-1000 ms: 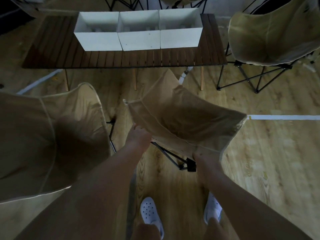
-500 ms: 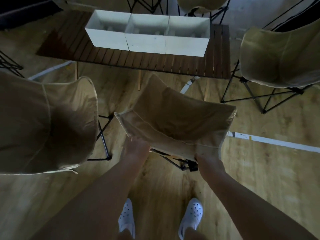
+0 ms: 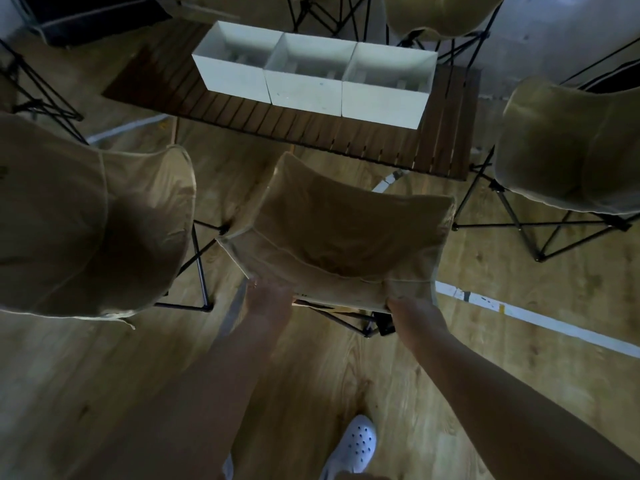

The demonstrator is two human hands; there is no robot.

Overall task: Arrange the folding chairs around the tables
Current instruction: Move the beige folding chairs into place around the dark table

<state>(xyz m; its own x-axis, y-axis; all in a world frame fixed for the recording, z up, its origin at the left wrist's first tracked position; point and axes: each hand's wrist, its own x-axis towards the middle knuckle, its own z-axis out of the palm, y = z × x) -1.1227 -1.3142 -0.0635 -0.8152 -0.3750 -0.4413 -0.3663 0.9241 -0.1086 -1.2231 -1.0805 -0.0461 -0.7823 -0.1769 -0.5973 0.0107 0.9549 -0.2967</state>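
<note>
Tan folding chair facing the slatted table, both hands' grips closed on its back edge.

— What colour is the fabric folding chair just ahead of the hands?
— Tan, on a black wire frame.
— And beyond it?
— A dark brown slatted wooden table carrying three white boxes.

No legible text anywhere.

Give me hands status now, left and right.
Left hand: closed on the back edge of the middle chair.
Right hand: closed on the same chair's back edge.
</note>
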